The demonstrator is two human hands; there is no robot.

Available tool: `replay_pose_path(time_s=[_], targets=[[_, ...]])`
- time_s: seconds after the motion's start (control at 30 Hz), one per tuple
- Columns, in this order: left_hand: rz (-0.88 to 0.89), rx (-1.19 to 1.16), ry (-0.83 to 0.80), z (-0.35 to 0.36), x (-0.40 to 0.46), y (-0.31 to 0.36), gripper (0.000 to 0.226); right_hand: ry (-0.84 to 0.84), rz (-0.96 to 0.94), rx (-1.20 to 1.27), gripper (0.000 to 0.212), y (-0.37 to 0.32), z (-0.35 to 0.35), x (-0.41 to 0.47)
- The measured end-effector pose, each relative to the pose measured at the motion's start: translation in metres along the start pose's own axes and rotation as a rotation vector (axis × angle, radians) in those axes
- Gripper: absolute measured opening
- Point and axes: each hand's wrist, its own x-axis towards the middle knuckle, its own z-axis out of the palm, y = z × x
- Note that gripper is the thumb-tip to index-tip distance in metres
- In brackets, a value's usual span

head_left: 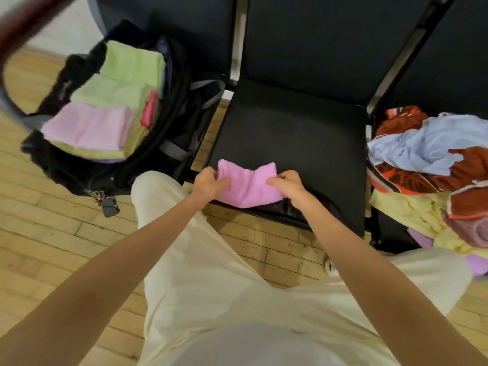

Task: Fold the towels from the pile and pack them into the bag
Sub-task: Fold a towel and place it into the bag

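Observation:
A small pink towel (248, 184), partly folded, lies at the front edge of the black chair seat (290, 133). My left hand (208, 182) grips its left side and my right hand (287, 183) pinches its right side. To the left, an open black bag (169, 122) holds folded towels: two green ones (132, 64), a pink one (89, 128) on top, and a red one tucked at the side. The unfolded pile (427, 165) of blue, rust-red, yellow and purple towels sits on the chair to the right.
Black chair backs (317, 35) stand behind the seats. Wooden floor (52, 247) lies under the bag and chairs. My legs in pale trousers (211, 273) fill the lower middle, and a blurred dark red bar (26, 19) crosses the top left corner.

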Motion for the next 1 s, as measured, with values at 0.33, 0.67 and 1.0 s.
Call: replay_pose_path(time_s=[0.33,0.67,1.0], targets=[[0.292,-0.170,0.531,-0.174,0.060,-0.003,0.022,-0.217,-0.701,-0.027,0.075,-0.144,0.101,0.004],[0.105,0.013,0.678,-0.307,0.171,-0.045,0.020,-0.264,-0.624,0.090,0.041,-0.265,0.216,0.048],[-0.009,0.102,0.615,-0.300,0.211,-0.086,0.015,-0.502,-0.412,-0.027,0.043,-0.254,0.244,0.077]])
